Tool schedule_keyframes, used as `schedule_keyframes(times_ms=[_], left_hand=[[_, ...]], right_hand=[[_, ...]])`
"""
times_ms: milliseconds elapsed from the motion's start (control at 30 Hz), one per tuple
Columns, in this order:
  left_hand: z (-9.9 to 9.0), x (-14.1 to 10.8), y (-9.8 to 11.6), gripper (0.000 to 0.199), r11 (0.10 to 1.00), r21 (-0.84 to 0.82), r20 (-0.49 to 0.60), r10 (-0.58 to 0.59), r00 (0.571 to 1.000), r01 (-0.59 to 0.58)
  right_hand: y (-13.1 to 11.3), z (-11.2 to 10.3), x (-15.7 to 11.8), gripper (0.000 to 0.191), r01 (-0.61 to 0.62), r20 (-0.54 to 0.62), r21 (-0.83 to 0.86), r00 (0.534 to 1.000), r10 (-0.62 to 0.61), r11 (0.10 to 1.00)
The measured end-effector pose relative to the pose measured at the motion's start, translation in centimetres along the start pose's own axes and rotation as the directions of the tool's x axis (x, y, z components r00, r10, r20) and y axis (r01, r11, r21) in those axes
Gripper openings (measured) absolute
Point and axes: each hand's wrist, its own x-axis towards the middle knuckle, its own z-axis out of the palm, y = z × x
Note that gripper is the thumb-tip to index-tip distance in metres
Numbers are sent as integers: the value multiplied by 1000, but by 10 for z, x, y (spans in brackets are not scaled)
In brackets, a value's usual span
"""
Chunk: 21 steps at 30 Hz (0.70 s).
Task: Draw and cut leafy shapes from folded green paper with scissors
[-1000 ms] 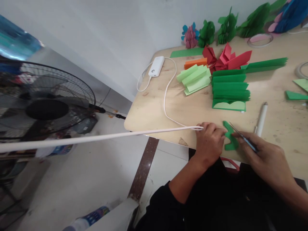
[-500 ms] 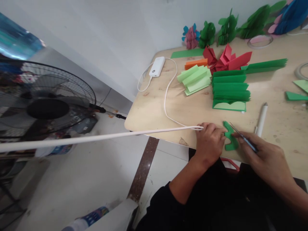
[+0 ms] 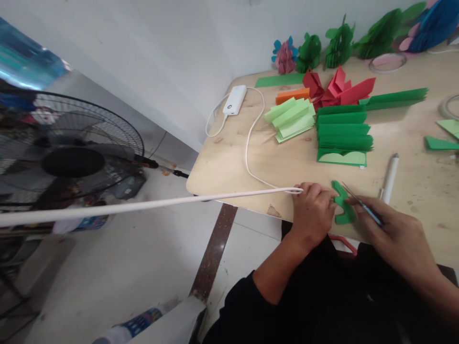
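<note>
My left hand point(image 3: 312, 210) rests at the table's front edge, its fingers closed on the left side of a small wavy green paper cutout point(image 3: 343, 205). From the right, my right hand point(image 3: 392, 234) grips a slim pointed metal tool point(image 3: 363, 204) that looks like tweezers. Its tip points up and left above the cutout, and my right fingertips are at the cutout's right side. Whether the tip touches the paper I cannot tell. A white pen-like stick point(image 3: 389, 179) lies just beyond my right hand.
Beyond my hands stand folded dark green paper point(image 3: 342, 129), light green paper point(image 3: 292, 119) and red paper point(image 3: 337, 91). A white power bank point(image 3: 234, 100) lies at the left; its white cable point(image 3: 247, 143) runs past my left hand. A fan point(image 3: 71, 157) stands left of the table.
The view has shifted very slightly. My hands, the green cutout and the pointed tool hold the same positions.
</note>
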Motion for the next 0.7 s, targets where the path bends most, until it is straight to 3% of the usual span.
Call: schedule_keyframes(times_ms=[233, 467, 700], left_hand=[[1, -3, 2, 19, 999, -31, -43, -23, 999, 22], [-4, 4, 5, 14, 998, -35, 0, -60, 998, 60], [-14, 12, -3, 21, 999, 13, -6, 34, 999, -34]], right_hand=[[1, -2, 0, 52, -83, 14, 29, 997, 82, 996], [1, -3, -1, 47, -101, -23, 41, 995, 102, 994], [-4, -11, -7, 41, -114, -46, 59, 992, 117, 992]])
